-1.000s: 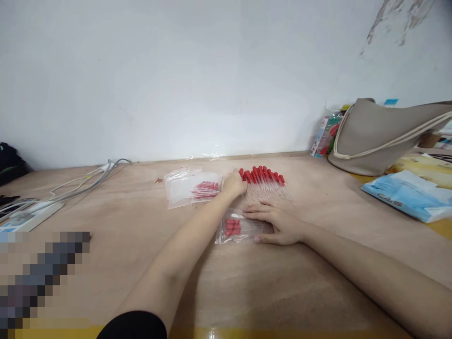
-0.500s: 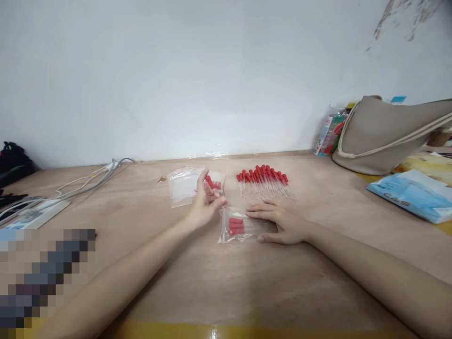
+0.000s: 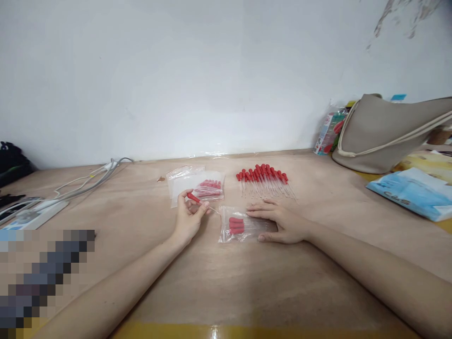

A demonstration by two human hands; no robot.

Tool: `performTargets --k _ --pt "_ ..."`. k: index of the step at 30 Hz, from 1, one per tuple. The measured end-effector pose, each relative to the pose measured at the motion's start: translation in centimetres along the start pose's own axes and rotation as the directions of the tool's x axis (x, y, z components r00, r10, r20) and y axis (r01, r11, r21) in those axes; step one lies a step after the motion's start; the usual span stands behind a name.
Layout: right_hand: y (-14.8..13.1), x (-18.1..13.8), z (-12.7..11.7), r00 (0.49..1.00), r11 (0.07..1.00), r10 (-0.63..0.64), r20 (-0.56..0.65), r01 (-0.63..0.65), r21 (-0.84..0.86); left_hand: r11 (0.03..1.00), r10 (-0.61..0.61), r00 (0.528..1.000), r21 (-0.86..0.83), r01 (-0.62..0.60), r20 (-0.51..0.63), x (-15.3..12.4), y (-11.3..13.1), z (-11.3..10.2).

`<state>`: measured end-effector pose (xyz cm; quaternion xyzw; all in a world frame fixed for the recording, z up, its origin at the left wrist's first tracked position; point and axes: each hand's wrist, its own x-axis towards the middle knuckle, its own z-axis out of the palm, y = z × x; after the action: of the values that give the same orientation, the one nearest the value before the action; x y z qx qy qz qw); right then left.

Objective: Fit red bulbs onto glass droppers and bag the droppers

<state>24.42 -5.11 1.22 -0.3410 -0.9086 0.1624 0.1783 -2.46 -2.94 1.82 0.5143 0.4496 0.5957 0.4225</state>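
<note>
My left hand pinches a red-bulbed glass dropper, its thin tip pointing right toward the mouth of a small clear bag. That bag lies flat on the wooden table with three red-bulbed droppers inside. My right hand lies flat on the bag's right end, fingers stretched out, pressing it down. A row of loose red-bulbed droppers lies behind the bag. Filled and empty clear bags are stacked behind my left hand.
A beige tote bag and a blue pack sit at the right. A power strip with grey cables lies at the left. A white wall stands behind the table. A blurred patch covers the lower left corner.
My left hand took one dropper from the loose row, drew it back left and down, and now holds it beside the bag's mouth. My right hand stayed on the bag.
</note>
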Motion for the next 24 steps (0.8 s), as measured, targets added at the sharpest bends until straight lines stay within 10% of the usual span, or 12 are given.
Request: performTargets --k 13,24 --pt "0.0 0.0 0.0 1.000 1.000 -0.009 -0.002 0.009 0.010 0.958 -0.052 0.986 0.287 0.005 0.158 -0.6 -0.4 -1.0" --pt "-0.1 0.0 -0.1 1.000 1.000 -0.013 -0.006 0.013 0.000 0.824 0.176 0.912 0.451 -0.342 0.371 -1.1 -0.5 -1.5"
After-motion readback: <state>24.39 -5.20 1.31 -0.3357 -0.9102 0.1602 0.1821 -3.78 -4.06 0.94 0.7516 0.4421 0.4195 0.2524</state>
